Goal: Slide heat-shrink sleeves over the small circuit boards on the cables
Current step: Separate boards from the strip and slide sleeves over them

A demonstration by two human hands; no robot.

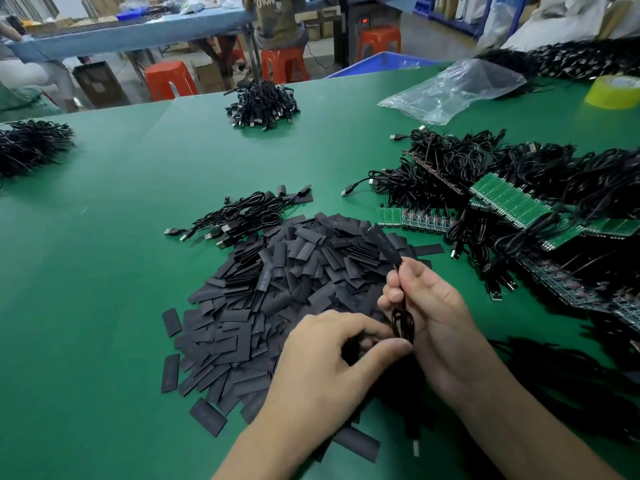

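Here the right hand (433, 313) and left hand (332, 358) pinch a looped black cable (403, 323), flat matte sleeve (389, 249) atop.

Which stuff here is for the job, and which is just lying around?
For the job: sleeve pile; cable held by left hand and right hand; circuit boards.
Just lying about: tape roll; plastic bag; red stool.

Surface (104, 244): uniform green. Heat-shrink sleeves (277, 282): matt black to charcoal, some with faint pale print. Cables (540, 168): black, silver plug ends. Circuit boards (512, 202): green, ruled with pale lines into a grid. Tape roll (614, 93): yellow. Stools (169, 77): orange-red. Bag (457, 88): clear, colourless. Crate (377, 64): blue.
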